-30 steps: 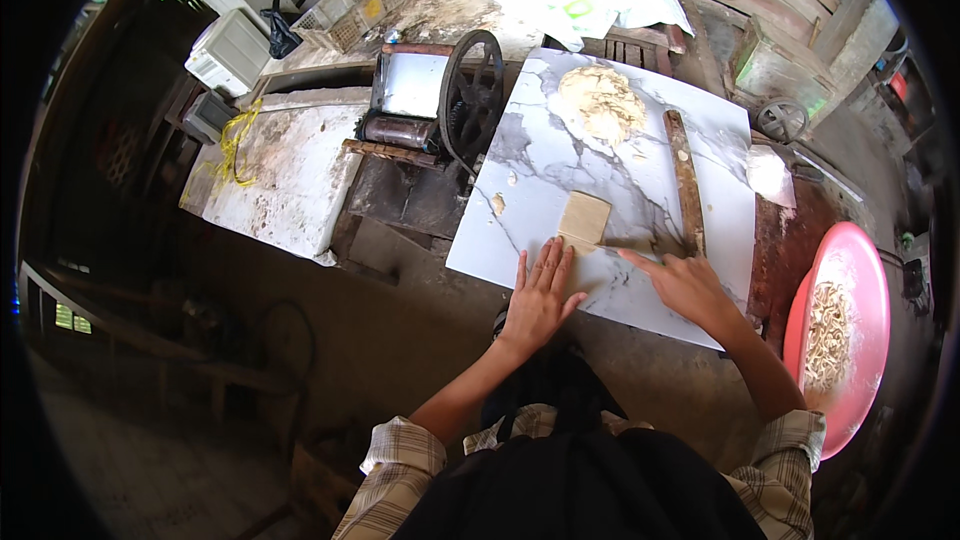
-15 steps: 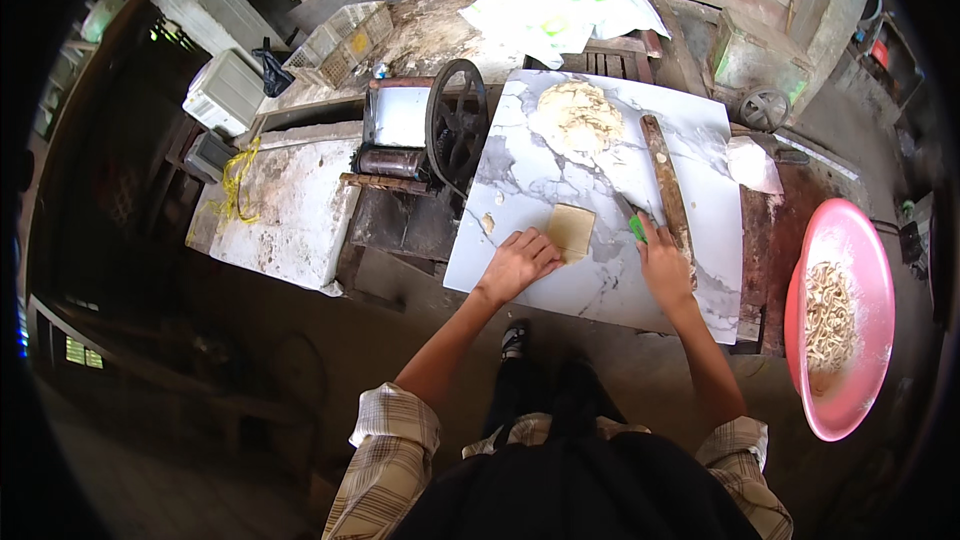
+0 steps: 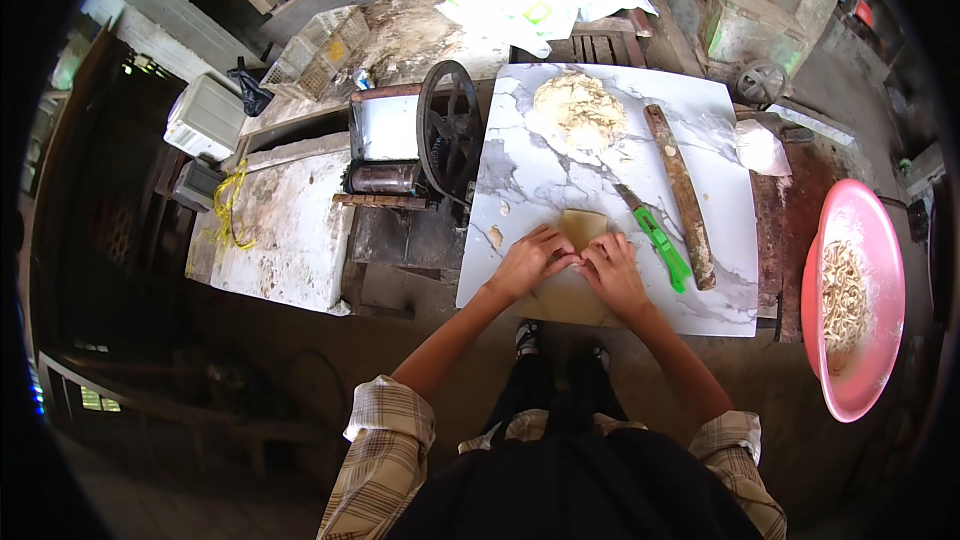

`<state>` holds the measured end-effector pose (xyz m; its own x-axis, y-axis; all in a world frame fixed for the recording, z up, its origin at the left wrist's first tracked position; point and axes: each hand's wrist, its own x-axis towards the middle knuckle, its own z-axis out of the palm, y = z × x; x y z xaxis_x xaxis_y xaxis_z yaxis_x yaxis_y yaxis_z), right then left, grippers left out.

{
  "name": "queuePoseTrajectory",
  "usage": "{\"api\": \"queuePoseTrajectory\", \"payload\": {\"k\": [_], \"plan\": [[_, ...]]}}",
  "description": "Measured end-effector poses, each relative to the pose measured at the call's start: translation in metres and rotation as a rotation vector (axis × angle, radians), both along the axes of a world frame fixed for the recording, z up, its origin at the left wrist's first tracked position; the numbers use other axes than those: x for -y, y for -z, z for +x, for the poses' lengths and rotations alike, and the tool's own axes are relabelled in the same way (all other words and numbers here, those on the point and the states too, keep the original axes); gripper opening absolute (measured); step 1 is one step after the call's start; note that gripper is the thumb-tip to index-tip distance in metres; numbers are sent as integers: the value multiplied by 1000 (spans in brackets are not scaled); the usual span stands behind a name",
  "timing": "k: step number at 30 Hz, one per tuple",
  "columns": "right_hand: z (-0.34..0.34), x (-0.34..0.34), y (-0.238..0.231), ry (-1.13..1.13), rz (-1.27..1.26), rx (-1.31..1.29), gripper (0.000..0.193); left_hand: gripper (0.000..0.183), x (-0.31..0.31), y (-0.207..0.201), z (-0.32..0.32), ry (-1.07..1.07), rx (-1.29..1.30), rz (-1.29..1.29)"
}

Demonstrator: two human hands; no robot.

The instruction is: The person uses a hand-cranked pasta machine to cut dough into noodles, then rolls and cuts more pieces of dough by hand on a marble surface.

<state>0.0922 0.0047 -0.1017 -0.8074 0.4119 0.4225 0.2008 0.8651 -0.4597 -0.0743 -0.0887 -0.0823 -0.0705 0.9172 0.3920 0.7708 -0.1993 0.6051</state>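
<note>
Both hands sit together at the near edge of the marble-patterned board [image 3: 600,180]. The left hand [image 3: 530,262] and the right hand [image 3: 610,275] lie palms down, fingers curled onto a flat tan dough sheet [image 3: 582,228], pinching or folding its near end; how firm the hold is I cannot tell. The sheet lies at the board's near middle, part hidden under the hands.

The green-handled knife [image 3: 655,240] lies just right of the sheet, within reach, blade pointing at the dough lump [image 3: 578,112] near the far edge. A wooden rolling stick [image 3: 682,195] lies along the right side.

The desk [image 3: 400,30] is rough and floured. A hand-cranked roller machine [image 3: 420,155] stands at the board's left edge. A pink basin [image 3: 880,240] with cut noodles [image 3: 845,295] sits off to the right. The room is a dim, cluttered shed.
</note>
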Motion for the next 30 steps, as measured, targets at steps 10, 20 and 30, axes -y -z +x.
{"api": "queuePoseTrajectory", "payload": {"k": [10, 20, 30], "plan": [[-39, -36, -67, 212, -248, -263, 10, 24, -41, -23, -27, 41, 137, 8], [-118, -150, -21, 529, -86, -141, 26, 37, -163, -7, -71, -324, 341, 155], [-103, -83, -34, 436, -12, -247, 36, 23, -119, -4, -73, -155, 282, 244]]}}
